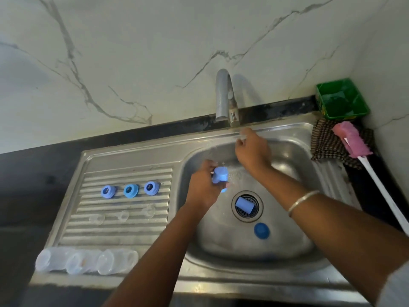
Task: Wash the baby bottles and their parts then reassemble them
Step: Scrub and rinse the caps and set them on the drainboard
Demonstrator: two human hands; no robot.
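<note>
Both hands are working: left hand fingers gripping a blue plastic bottle cap for rinsing, right hand fingers curling at the grey metal tap, presumably working it.

Two bare forearms are seen entering from the lower edge, and no sleeve is worn over either one up to the frame's border. The left hand is left uncovered: no ring, glove or band is made out on it. The right hand is likewise ungloved. A thin, pale silver-coloured metal bangle is worn around the right wrist, its rounded surface catching the light. A patch of light grey-white fabric is glimpsed at the lower right corner; what it belongs to cannot be told.
</note>
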